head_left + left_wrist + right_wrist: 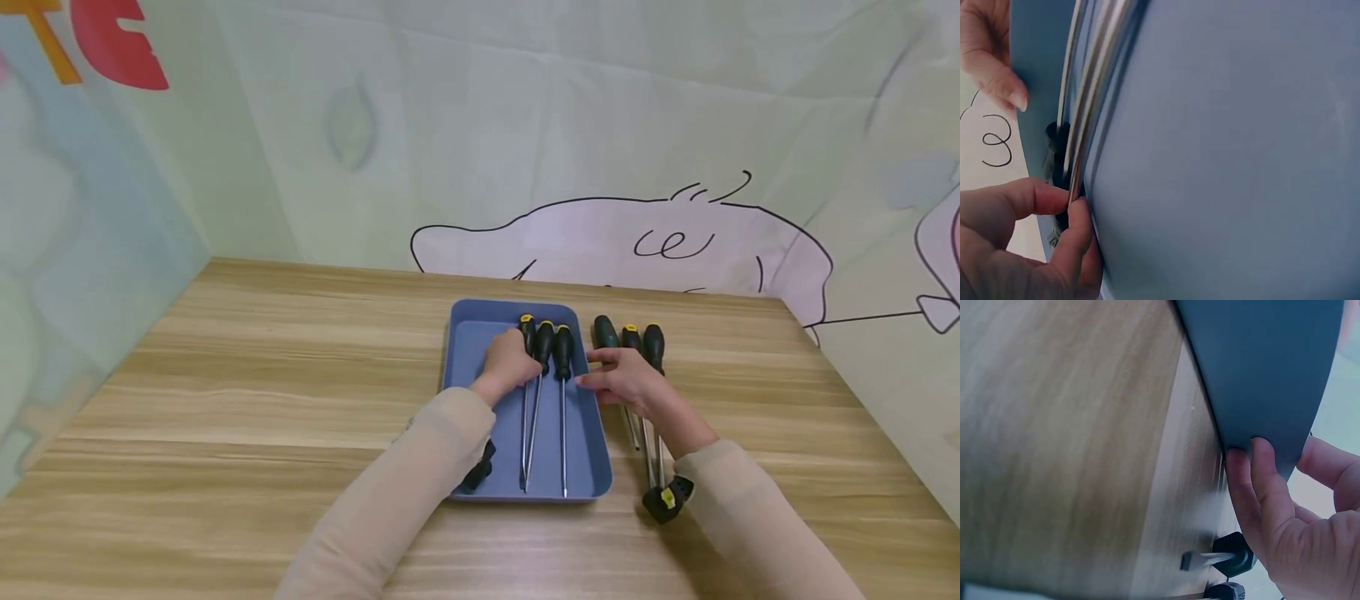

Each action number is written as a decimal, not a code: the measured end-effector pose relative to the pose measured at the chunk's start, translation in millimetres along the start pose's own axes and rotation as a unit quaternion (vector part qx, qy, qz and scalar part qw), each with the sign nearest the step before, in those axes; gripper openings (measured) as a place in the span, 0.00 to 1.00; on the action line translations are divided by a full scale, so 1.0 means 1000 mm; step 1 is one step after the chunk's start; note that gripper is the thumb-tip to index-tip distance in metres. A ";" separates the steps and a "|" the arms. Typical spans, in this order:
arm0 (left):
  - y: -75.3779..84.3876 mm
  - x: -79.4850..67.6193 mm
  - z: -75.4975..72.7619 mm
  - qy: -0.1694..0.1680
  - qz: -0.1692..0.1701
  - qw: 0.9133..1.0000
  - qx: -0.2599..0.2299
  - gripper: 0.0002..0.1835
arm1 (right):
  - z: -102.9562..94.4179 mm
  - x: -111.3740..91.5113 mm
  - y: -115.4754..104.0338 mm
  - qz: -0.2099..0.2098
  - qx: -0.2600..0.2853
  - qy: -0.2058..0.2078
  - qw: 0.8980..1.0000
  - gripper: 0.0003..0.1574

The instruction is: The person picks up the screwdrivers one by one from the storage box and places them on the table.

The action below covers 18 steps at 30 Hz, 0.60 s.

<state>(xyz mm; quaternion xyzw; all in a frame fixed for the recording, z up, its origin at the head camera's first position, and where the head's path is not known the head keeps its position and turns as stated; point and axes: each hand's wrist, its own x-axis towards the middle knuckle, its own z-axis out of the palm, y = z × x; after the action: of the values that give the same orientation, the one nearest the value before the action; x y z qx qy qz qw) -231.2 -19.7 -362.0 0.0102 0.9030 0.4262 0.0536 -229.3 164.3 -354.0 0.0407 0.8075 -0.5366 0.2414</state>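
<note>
A blue rectangular tray (467,354) on the table has three screwdrivers with black handles and long metal shafts lying lengthwise in it. My left hand (508,360) reaches inside and pinches the leftmost screwdriver (528,323). In the left wrist view, thumb and fingers meet on its metal shaft (1077,178) close to the handle. Beside it lie the middle screwdriver (543,342) and the right one (563,354). My right hand (618,379) holds the tray's right wall. In the right wrist view, fingers press the outer wall (1260,375) while the thumb lies at the rim.
Right of the tray, three more screwdrivers lie on the wooden table (300,367): a dark green one (604,331), one with a yellow-tipped handle (631,336) and a black one (654,343). A printed cloth backdrop (480,125) stands behind the table.
</note>
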 end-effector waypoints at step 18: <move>-0.006 -0.004 -0.012 -0.107 -0.063 0.968 -0.220 0.07 | -0.001 -0.001 0.000 -0.001 0.002 0.000 1.000 0.38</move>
<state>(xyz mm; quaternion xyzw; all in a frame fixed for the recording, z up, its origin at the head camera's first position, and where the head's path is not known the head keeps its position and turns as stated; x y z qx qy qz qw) -228.0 -33.1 -358.5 -0.0130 0.7750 0.6063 0.1777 -228.4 165.5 -353.4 0.0405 0.8067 -0.5380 0.2410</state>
